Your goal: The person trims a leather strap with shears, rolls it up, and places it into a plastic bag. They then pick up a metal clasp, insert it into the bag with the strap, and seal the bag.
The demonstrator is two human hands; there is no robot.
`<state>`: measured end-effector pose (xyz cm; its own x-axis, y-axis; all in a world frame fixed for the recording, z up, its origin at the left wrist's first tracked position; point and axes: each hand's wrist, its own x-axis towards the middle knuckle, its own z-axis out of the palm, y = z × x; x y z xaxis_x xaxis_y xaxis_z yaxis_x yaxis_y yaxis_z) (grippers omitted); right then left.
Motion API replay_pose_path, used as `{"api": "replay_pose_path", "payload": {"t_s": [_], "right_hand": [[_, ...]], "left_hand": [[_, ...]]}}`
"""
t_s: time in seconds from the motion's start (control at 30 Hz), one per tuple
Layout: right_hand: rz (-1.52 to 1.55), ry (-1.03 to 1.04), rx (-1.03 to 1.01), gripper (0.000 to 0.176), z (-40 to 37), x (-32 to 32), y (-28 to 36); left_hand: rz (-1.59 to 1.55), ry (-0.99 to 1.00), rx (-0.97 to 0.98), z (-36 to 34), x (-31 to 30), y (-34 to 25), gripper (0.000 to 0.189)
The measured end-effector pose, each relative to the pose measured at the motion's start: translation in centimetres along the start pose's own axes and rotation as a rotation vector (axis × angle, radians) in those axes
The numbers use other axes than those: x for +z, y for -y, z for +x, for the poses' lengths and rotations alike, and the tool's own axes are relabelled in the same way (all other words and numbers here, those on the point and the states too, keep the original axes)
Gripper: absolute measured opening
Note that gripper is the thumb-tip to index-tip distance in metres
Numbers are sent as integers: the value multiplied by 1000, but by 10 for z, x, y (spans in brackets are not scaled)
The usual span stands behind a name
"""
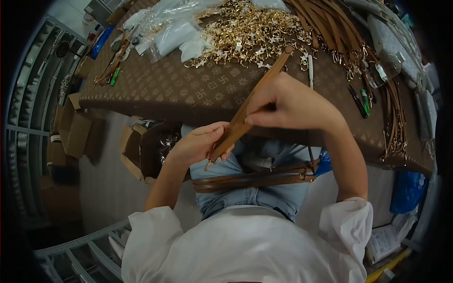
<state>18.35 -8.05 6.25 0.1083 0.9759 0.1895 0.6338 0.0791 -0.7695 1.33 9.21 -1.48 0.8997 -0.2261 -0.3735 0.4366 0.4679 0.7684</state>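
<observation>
My left hand (200, 141) is wrapped round the lower end of a brown leather strap (269, 78), above my lap. The strap slants up and right, and its far end lies over the edge of a pile of gold metal clasps (255, 35). Higher on the strap, my right hand (273, 106) pinches it with bent fingers. A small metal part shows at the strap's lower end, below my left hand. Across my thighs lie several brown straps (255, 180) with metal fittings.
Clear plastic bags (172, 35) lie at the table's back left. Bundled brown straps (330, 28) and a green-handled tool (364, 100) are on the right, near a white pen-like tool (310, 70). An open cardboard box (132, 146) stands on the floor, left of my legs.
</observation>
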Motion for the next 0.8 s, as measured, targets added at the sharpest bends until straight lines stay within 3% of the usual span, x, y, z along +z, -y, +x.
{"api": "replay_pose_path", "payload": {"t_s": [0.13, 0.2, 0.3, 0.4, 0.53, 0.63, 0.7, 0.77, 0.8], "right_hand": [[-294, 70, 51, 15, 20, 4, -23], [-399, 65, 71, 14, 23, 6, -26], [-463, 36, 69, 19, 23, 15, -39], [-736, -172, -255, 29, 23, 31, -51], [-777, -185, -346, 21, 31, 40, -60], [-913, -383, -440, 15, 38, 41, -50], [-913, -494, -518, 17, 40, 40, -26], [-889, -630, -557, 16, 40, 39, -12], [-893, -679, -564, 19, 38, 36, 1]], "left_hand": [[-71, 86, 78, -9, -10, 8, 42], [140, -17, 28, -13, -7, 6, 38], [86, -81, 47, -15, -13, 6, 30], [57, -198, 121, -21, -15, 1, 28], [52, -216, 229, -35, -10, 6, 29], [81, -134, 278, -36, 6, 23, 31], [61, -141, 169, -45, 9, 22, 35], [-4, 98, 448, -58, 1, 20, 44], [36, -103, 517, -72, 9, 13, 52]]}}
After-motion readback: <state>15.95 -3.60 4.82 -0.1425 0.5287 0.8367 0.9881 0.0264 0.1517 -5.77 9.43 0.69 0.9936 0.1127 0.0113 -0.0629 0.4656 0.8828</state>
